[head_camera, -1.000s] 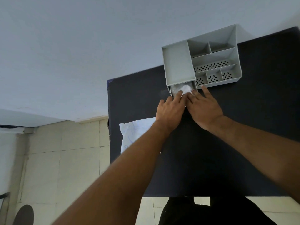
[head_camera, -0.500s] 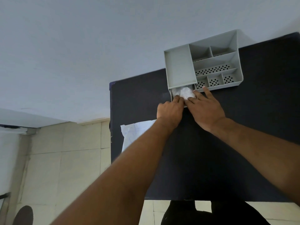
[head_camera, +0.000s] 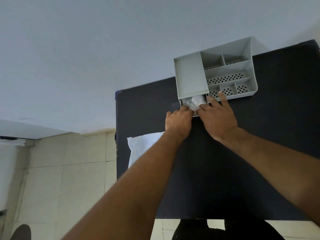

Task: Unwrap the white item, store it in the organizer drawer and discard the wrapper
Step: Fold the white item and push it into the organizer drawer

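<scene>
Both hands meet at the open drawer (head_camera: 194, 108) of the grey organizer (head_camera: 190, 78) on the dark desk (head_camera: 259, 153). The left hand (head_camera: 178, 121) and right hand (head_camera: 218, 118) press curled fingertips onto the white item (head_camera: 194, 102) lying inside the drawer. The white wrapper (head_camera: 143, 146) lies near the desk's left edge.

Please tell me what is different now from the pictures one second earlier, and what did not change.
Little changed. The left hand curled its fingers tighter at the front of the drawer, and both hands seem to press the white item slightly deeper inside. The right hand stays at the drawer, one finger against the organizer. The drawer remains open, and the wrapper lies unmoved on the table.
</scene>
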